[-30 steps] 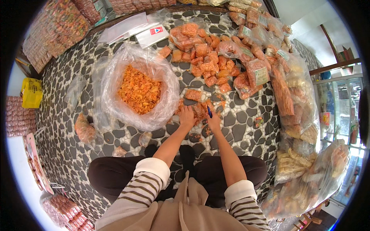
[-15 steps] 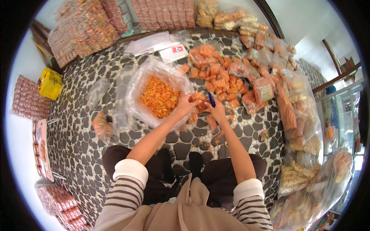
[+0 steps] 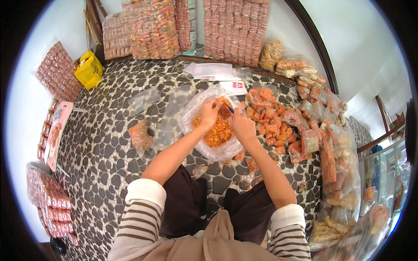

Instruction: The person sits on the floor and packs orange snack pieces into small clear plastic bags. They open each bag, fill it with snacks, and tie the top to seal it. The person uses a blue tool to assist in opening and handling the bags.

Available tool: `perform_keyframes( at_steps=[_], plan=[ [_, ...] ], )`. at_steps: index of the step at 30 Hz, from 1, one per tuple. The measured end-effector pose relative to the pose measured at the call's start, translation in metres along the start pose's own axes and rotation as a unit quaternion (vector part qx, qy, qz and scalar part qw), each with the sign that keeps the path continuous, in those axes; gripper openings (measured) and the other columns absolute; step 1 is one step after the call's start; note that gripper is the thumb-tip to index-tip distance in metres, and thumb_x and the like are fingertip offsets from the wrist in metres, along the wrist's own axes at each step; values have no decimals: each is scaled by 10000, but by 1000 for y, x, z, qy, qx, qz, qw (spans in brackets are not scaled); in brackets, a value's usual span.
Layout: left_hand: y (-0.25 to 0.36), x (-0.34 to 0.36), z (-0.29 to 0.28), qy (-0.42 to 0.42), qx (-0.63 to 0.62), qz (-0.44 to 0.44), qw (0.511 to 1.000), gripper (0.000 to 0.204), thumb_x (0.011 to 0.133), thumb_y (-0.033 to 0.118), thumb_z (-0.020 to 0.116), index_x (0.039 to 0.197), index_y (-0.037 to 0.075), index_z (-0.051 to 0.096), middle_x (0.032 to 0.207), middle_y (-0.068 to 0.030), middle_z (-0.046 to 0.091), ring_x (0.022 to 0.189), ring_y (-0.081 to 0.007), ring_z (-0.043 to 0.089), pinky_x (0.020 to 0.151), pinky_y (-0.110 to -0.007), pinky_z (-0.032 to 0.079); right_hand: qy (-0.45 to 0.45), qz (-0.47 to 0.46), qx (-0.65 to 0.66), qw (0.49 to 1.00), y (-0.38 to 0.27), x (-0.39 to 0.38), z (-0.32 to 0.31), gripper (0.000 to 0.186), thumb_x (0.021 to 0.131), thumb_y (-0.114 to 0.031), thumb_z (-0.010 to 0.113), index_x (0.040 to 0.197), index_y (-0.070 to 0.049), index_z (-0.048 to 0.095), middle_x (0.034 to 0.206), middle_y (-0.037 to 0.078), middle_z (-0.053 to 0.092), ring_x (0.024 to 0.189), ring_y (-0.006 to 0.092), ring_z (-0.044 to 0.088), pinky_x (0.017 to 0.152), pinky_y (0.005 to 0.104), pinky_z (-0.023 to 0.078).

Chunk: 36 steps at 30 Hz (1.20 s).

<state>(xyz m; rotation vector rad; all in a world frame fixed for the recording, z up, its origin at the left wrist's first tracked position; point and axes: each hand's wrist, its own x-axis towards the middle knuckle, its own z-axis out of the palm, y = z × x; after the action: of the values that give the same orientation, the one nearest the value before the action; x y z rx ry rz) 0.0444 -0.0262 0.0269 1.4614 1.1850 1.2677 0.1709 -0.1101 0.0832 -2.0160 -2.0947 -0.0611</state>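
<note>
A large clear plastic bag (image 3: pixel 190 123) stands open on the floor in front of me, with loose orange snack chips (image 3: pixel 217 136) inside. Above it my left hand (image 3: pixel 210 114) is closed on a small packet of orange snacks (image 3: pixel 224 105). My right hand (image 3: pixel 244 127) grips a slim blue tool (image 3: pixel 231 110), which meets the packet's right side. Whether it is a cutter or another tool I cannot make out. To the right of the big bag lies a heap of small orange snack packets (image 3: pixel 272 124).
Larger bags of snacks (image 3: pixel 335 174) line the right side by a glass case (image 3: pixel 381 169). Stacked packets (image 3: pixel 235 32) lean on the far wall. A yellow jerrycan (image 3: pixel 89 70) stands far left. A filled plastic bag (image 3: pixel 141 137) and a white box (image 3: pixel 233 88) lie on the pebble-patterned floor (image 3: pixel 100 143).
Both hands have moved from the packet heap to above the open bag, carrying the packet and the blue tool. The view has shifted, so the surroundings sit lower and farther right.
</note>
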Motion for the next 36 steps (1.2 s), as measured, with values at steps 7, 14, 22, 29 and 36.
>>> perform_keyframes(
  at_steps=[7,14,22,29,36],
  plan=[
    [-7,10,-27,71,-43,-126,988,243,849,198,600,918,-35,621,710,-63,606,644,-121,545,623,-285,443,-78,15,32,996,10,2,38,211,884,-175,438,996,3,455,663,194,605,647,355,627,553,446,498],
    [-11,18,-48,30,-159,-171,972,263,877,224,575,1012,-1,591,852,-26,598,727,-107,561,599,-260,480,-87,105,173,975,26,17,50,240,866,-203,479,1000,-7,511,804,244,614,789,385,611,677,453,469],
    [1,1,-19,-55,-163,-203,964,435,815,255,652,1150,14,514,950,-69,611,841,-135,590,623,-259,517,137,36,333,932,6,38,51,257,745,-170,691,899,-1,574,805,157,604,667,273,592,620,357,463],
    [-22,7,-13,-124,-33,-99,987,545,724,82,734,1184,-5,454,1039,-88,596,859,-151,605,677,-272,520,124,70,297,944,1,31,46,201,753,-130,646,887,5,582,861,170,593,769,348,588,657,407,455],
    [-38,10,-16,-168,59,-48,983,469,758,88,705,1153,4,468,1066,-100,577,892,-145,593,684,-271,529,160,94,267,946,8,35,50,158,751,-123,647,837,-7,584,756,146,607,656,306,602,599,371,471]
  ],
)
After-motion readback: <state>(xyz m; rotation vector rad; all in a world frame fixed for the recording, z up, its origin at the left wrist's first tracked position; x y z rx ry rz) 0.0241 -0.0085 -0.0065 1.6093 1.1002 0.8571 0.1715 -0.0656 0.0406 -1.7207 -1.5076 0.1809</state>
